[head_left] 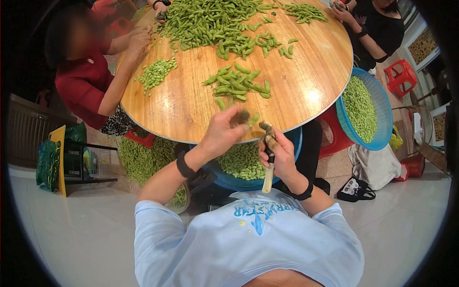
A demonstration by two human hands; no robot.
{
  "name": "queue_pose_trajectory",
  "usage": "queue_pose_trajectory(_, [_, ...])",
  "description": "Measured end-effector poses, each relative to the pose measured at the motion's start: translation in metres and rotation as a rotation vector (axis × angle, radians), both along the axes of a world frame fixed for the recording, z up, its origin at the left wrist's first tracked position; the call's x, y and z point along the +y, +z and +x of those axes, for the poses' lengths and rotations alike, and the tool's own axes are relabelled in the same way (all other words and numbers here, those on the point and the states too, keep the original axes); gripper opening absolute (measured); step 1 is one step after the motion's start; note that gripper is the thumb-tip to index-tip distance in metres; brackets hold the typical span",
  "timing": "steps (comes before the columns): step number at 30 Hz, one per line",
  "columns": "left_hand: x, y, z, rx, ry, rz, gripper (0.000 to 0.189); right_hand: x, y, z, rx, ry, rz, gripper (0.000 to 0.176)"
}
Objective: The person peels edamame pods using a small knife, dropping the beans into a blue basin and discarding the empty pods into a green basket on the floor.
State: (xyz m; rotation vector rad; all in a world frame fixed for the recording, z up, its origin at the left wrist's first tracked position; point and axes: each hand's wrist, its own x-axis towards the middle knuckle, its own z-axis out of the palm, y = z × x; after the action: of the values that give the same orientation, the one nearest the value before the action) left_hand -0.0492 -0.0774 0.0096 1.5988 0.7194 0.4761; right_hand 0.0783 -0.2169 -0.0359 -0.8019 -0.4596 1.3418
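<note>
My left hand (222, 131) pinches a green bean pod (252, 118) at the near edge of the round wooden table (191, 105). My right hand (279, 153) grips a small knife (268, 165) with a pale handle, its blade up against the pod. Below both hands a blue basin (224, 181) on my lap holds cut pods (243, 160). A small pile of pods (236, 83) lies on the table just beyond my hands.
A large heap of pods (215, 21) covers the far table. A person in red (83, 81) works at the left beside a small pile (155, 72); another person in black (373, 28) is at the far right. A blue basket (380, 103) of pods hangs off the table's right edge. A red stool (400, 76) stands behind.
</note>
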Motion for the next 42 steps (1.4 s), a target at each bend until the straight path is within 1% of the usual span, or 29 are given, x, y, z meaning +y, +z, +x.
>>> queue_pose_trajectory(1, [-0.004,-0.002,-0.002,0.000,-0.001,-0.001,0.016,0.003,-0.001,0.001,0.023,-0.040,0.028,0.034])
queue_pose_trajectory(3, [-0.011,-0.009,-0.005,-0.222,-0.106,-0.208,0.017,0.004,0.002,0.003,0.048,0.000,0.028,0.037])
queue_pose_trajectory(4, [-0.013,-0.012,-0.005,-0.241,-0.104,-0.235,0.017,0.005,0.004,0.002,0.074,0.047,0.045,0.038])
queue_pose_trajectory(5, [-0.014,-0.012,-0.006,-0.241,-0.102,-0.234,0.017,0.006,0.006,0.001,0.100,0.094,0.064,0.040])
queue_pose_trajectory(8, [-0.014,-0.011,-0.006,-0.237,-0.063,-0.316,0.014,0.005,0.009,-0.001,0.067,0.105,0.067,0.041])
queue_pose_trajectory(11, [-0.013,-0.007,-0.012,-0.163,-0.020,-0.351,0.013,0.004,0.009,-0.002,0.088,0.135,0.067,0.042])
queue_pose_trajectory(13, [-0.012,-0.007,-0.014,-0.078,-0.085,-0.307,0.015,0.004,0.007,0.000,0.083,0.150,0.063,0.042])
queue_pose_trajectory(18, [-0.011,-0.009,-0.018,-0.117,-0.103,-0.292,0.014,0.004,0.008,0.000,0.106,0.178,0.076,0.042])
queue_pose_trajectory(23, [-0.009,-0.017,-0.021,-0.142,-0.129,-0.265,0.013,0.004,0.008,-0.002,0.126,0.192,0.026,0.041])
queue_pose_trajectory(26, [-0.008,-0.020,-0.024,-0.114,-0.153,-0.196,0.013,0.004,0.009,-0.003,0.169,0.191,-0.017,0.040])
queue_pose_trajectory(28, [-0.007,-0.025,-0.024,-0.018,-0.143,0.142,0.012,0.004,0.010,-0.005,0.129,0.178,-0.024,0.039])
queue_pose_trajectory(30, [-0.007,-0.023,-0.024,-0.041,-0.150,0.160,0.012,0.004,0.010,-0.005,0.089,0.162,-0.031,0.038])
queue_pose_trajectory(32, [-0.007,-0.023,-0.023,-0.064,-0.157,0.175,0.013,0.004,0.010,-0.006,0.074,0.141,-0.031,0.033])
queue_pose_trajectory(33, [-0.004,-0.023,-0.023,-0.105,-0.175,-0.064,0.014,0.004,0.008,-0.004,0.073,0.141,-0.031,0.033])
queue_pose_trajectory(34, [-0.002,-0.022,-0.023,-0.146,-0.191,-0.303,0.016,0.005,0.004,-0.003,0.138,0.178,-0.003,0.031])
queue_pose_trajectory(35, [0.001,-0.023,-0.024,-0.146,-0.190,-0.303,0.016,0.005,0.002,-0.001,0.204,0.214,0.023,0.029])
queue_pose_trajectory(36, [0.004,-0.025,-0.025,-0.156,-0.224,-0.475,0.016,0.004,0.002,0.001,0.204,0.216,0.022,0.029])
queue_pose_trajectory(37, [0.006,-0.027,-0.026,-0.165,-0.258,-0.649,0.017,0.004,0.003,0.004,0.293,0.272,0.034,0.027])
queue_pose_trajectory(38, [0.005,-0.028,-0.026,-0.166,-0.258,-0.648,0.017,0.004,0.004,0.006,0.380,0.326,0.047,0.026])
queue_pose_trajectory(39, [0.004,-0.028,-0.026,-0.234,-0.293,-0.772,0.018,0.003,0.005,0.006,0.378,0.324,0.047,0.026])
queue_pose_trajectory(40, [0.003,-0.029,-0.026,-0.303,-0.326,-0.896,0.018,0.001,0.006,0.005,0.465,0.382,0.084,0.026])
queue_pose_trajectory(41, [0.003,-0.028,-0.025,-0.304,-0.328,-0.893,0.018,0.000,0.006,0.004,0.551,0.442,0.122,0.027])
queue_pose_trajectory(42, [0.002,-0.027,-0.025,-0.273,-0.303,-0.863,0.019,0.002,0.007,0.005,0.548,0.446,0.122,0.027])
